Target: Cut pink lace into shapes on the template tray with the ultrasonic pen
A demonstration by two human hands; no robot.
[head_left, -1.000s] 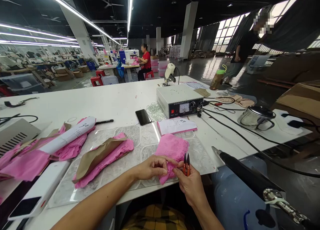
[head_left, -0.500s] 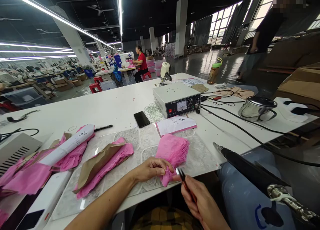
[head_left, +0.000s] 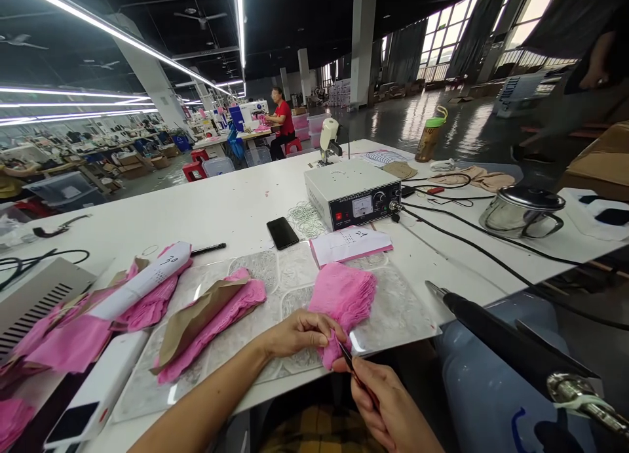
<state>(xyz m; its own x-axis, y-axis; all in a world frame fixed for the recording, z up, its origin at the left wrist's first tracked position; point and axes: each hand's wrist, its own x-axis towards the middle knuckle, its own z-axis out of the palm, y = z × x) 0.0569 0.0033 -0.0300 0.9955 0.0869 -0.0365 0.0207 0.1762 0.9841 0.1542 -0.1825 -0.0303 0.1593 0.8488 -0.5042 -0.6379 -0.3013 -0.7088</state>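
My left hand (head_left: 307,334) is closed, pinching the near end of a pink fabric piece (head_left: 330,353) at the table's front edge. My right hand (head_left: 381,394) is wrapped round dark tweezers (head_left: 350,361). Their tips meet the pinched pink fabric just beside my left fingertips; the exact contact is hidden in the folds. Just beyond my hands, a stack of pink fabric pieces (head_left: 344,292) with ruffled edges lies on the clear mat (head_left: 393,309).
Left lie a brown-and-pink bundle (head_left: 211,322) and pink pieces under a paper marked 30 (head_left: 145,279). Beyond are a phone (head_left: 282,233) and a metered control box (head_left: 354,194). At right, a black-handled tool (head_left: 496,328) juts past the edge. A person walks at far right.
The tweezers have moved left, from just off the pink fabric to against it. My left hand keeps its pinch. The view has shifted slightly, and the person at right has walked further right.
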